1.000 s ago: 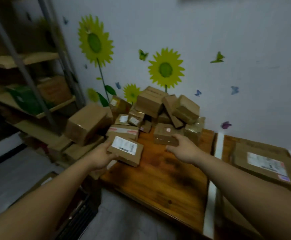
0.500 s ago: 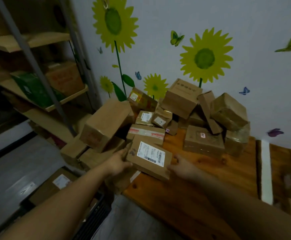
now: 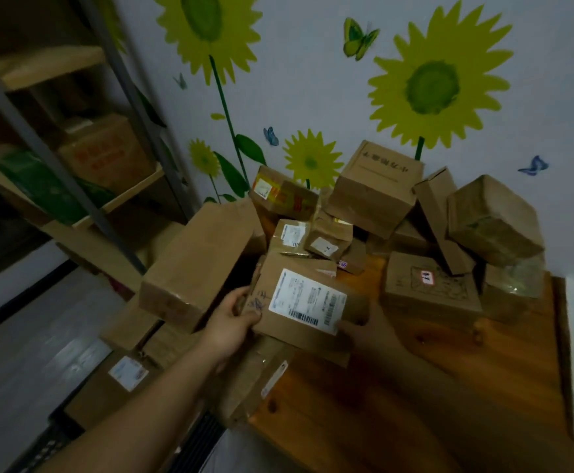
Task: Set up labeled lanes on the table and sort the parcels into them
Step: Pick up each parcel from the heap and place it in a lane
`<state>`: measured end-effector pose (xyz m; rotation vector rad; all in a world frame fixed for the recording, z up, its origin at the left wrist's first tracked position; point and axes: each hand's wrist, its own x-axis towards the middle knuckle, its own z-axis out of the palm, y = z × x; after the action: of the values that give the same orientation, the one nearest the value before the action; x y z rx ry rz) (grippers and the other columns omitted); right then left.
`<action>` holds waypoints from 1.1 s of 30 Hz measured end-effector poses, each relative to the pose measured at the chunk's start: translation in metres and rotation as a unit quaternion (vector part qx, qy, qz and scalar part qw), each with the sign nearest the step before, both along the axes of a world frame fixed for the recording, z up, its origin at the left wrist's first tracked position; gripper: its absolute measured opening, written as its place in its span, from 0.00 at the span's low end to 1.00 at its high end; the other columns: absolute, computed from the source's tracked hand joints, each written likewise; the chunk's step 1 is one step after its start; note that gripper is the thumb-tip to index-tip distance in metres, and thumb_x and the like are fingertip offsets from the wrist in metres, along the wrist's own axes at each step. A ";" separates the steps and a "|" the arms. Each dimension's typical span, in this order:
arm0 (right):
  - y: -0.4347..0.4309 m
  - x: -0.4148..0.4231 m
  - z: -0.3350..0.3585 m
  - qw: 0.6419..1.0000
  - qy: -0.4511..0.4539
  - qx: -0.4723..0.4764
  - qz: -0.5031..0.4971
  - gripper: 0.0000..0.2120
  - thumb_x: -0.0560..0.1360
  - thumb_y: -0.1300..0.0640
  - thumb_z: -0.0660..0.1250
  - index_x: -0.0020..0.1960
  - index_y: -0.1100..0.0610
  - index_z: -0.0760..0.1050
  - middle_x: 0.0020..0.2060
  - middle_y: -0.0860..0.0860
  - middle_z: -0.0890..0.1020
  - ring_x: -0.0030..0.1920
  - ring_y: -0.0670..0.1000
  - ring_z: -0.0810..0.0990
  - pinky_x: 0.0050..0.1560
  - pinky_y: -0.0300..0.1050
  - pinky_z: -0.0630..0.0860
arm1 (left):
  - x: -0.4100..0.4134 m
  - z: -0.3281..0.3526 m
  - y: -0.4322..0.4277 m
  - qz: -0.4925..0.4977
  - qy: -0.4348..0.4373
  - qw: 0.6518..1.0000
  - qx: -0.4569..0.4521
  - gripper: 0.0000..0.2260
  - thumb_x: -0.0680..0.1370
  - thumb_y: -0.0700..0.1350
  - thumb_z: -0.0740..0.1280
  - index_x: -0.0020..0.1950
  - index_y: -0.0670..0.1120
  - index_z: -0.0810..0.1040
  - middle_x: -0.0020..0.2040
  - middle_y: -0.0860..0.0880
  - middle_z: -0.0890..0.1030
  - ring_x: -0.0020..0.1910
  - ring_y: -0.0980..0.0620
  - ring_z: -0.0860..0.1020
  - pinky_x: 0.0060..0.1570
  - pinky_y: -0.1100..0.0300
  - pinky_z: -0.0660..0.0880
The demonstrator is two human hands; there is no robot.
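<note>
- At the table's near-left corner, the left hand (image 3: 234,319) grips the flat brown cardboard parcel with a white shipping label (image 3: 299,302) by its left edge; held from one side, it could tip.
- The right hand (image 3: 353,331) is dim at the parcel's right corner, and I cannot tell its grip.
- The heap of brown cardboard boxes (image 3: 374,189) leans just behind the parcel. A nudge might spill some off the wooden table (image 3: 381,404).

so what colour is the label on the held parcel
The label is white with black print and barcodes, on the parcel the left hand grips; head view.
</note>
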<state>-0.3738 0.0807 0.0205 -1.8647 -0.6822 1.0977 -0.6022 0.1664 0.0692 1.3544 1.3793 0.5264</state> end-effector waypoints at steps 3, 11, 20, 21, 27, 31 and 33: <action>-0.009 0.014 0.042 0.997 -0.048 0.024 0.049 0.43 0.71 0.56 0.73 0.76 0.42 0.51 0.73 0.55 0.59 0.67 0.59 0.69 0.51 0.52 0.77 | -0.003 0.037 0.005 -0.036 -0.084 0.995 -0.028 0.18 0.78 0.41 0.64 0.64 0.58 0.71 0.60 0.50 0.76 0.55 0.52 0.77 0.51 0.57 0.74; -0.092 -0.037 0.111 0.972 -0.011 0.224 -0.069 0.18 0.77 0.56 0.66 0.66 0.48 0.69 0.61 0.50 0.77 0.56 0.45 0.78 0.54 0.47 0.78 | 0.011 0.097 -0.055 -0.074 -0.221 0.970 0.071 0.37 0.73 0.31 0.68 0.72 0.55 0.54 0.60 0.47 0.75 0.50 0.53 0.78 0.45 0.54 0.79; -0.211 -0.100 0.137 0.950 -0.127 0.260 -0.118 0.28 0.81 0.52 0.59 0.76 0.39 0.51 0.71 0.42 0.67 0.68 0.44 0.66 0.66 0.46 0.68 | -0.008 0.104 -0.161 -0.318 -0.208 0.913 0.149 0.42 0.77 0.33 0.64 0.74 0.66 0.42 0.62 0.71 0.64 0.51 0.74 0.74 0.50 0.72 0.73; -0.225 -0.101 0.140 0.947 -0.140 0.259 -0.127 0.29 0.81 0.52 0.59 0.76 0.38 0.49 0.71 0.42 0.66 0.69 0.43 0.65 0.67 0.46 0.67 | -0.006 0.108 -0.172 -0.332 -0.212 0.906 0.156 0.42 0.77 0.33 0.64 0.74 0.65 0.41 0.64 0.72 0.63 0.55 0.74 0.72 0.53 0.71 0.72; -0.305 -0.095 0.148 0.943 -0.179 0.240 -0.146 0.33 0.80 0.55 0.59 0.75 0.36 0.43 0.72 0.41 0.65 0.72 0.46 0.63 0.71 0.51 0.62 | 0.018 0.108 -0.239 -0.390 -0.216 0.878 0.171 0.42 0.77 0.33 0.62 0.74 0.62 0.38 0.60 0.76 0.60 0.55 0.83 0.65 0.52 0.82 0.65; -0.365 -0.079 0.145 0.936 -0.275 0.124 -0.179 0.48 0.73 0.50 0.69 0.74 0.38 0.33 0.72 0.44 0.54 0.70 0.49 0.59 0.68 0.50 0.61 | 0.051 0.101 -0.293 -0.421 -0.190 0.874 0.151 0.43 0.78 0.34 0.63 0.71 0.69 0.37 0.62 0.72 0.61 0.56 0.78 0.67 0.56 0.75 0.67; -0.407 -0.065 0.138 0.928 -0.313 0.098 -0.176 0.53 0.71 0.48 0.72 0.73 0.39 0.30 0.72 0.42 0.49 0.70 0.49 0.57 0.67 0.49 0.61 | 0.075 0.097 -0.329 -0.435 -0.159 0.876 0.135 0.44 0.77 0.35 0.64 0.72 0.68 0.36 0.67 0.64 0.63 0.64 0.63 0.67 0.65 0.59 0.67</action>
<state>-0.4391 -0.3267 0.1586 -2.0577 -0.7330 0.1783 -0.5276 -0.1624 0.1664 1.8409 0.3383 0.2989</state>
